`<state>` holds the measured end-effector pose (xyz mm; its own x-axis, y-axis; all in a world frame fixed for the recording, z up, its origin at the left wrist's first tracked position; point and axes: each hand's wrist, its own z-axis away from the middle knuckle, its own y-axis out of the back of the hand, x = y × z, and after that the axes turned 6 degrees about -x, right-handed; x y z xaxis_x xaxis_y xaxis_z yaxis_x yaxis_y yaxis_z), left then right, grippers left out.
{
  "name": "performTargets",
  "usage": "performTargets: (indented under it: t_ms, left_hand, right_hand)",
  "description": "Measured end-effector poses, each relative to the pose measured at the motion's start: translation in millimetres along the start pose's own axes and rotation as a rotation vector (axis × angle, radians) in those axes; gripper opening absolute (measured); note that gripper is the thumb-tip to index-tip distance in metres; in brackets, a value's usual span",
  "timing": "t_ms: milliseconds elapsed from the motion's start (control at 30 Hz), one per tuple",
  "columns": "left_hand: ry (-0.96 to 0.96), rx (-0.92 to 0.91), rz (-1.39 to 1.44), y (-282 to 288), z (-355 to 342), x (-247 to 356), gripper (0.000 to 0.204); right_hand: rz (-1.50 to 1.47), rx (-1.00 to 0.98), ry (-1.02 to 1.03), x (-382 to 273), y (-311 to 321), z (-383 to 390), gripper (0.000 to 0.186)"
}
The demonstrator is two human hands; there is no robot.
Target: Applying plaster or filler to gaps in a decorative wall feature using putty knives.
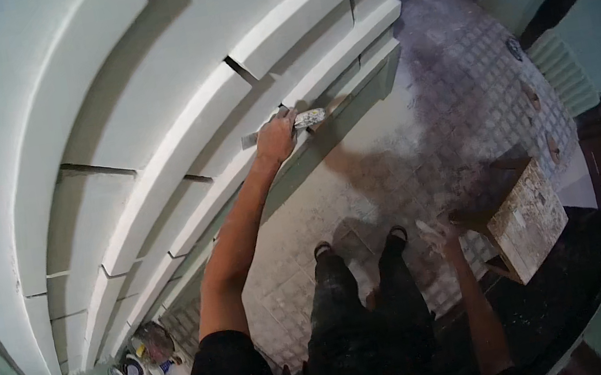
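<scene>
My left arm reaches up and forward to a large pale slatted panel [192, 154] with raised white ridges and dark vertical gaps. Wrapped closed round a putty knife [310, 117], my left hand [276, 137] is against one of the lower ridges. A flat grey blade edge shows to the left of the fingers, and the paint-spattered handle end sticks out to the right. Hanging low at my right side, my right hand [436, 235] looks whitened with dust. Its fingers are stretched out and hold nothing.
A paint-spattered wooden stool [529, 222] stands close by my right hand. Below my legs lies a dusty tiled floor [386, 173]. Paint cans and tubs [136, 368] cluster at the lower left. A white ribbed radiator [564, 73] is at the far right.
</scene>
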<state>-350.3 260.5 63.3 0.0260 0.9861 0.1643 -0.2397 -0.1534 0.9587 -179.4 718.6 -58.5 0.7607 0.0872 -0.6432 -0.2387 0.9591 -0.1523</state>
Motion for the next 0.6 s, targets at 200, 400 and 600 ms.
performTargets:
  t_ms: [200,400,600]
  left_hand:
    - [-0.076,0.145,-0.290,-85.2,-27.2,-14.7,0.074]
    - [-0.147,-0.006,-0.162,-80.4,-26.1,-23.0,0.080]
    - [-0.180,-0.072,-0.140,-79.5,-20.9,-41.7,0.076]
  right_hand:
    - [0.849,0.090,0.313,-73.1,18.4,-105.6,0.041]
    - [0.721,0.219,1.054,-210.6,-85.5,-230.5,0.031]
    - [1.250,-0.188,1.012,-265.6,-228.5,-269.6,0.037]
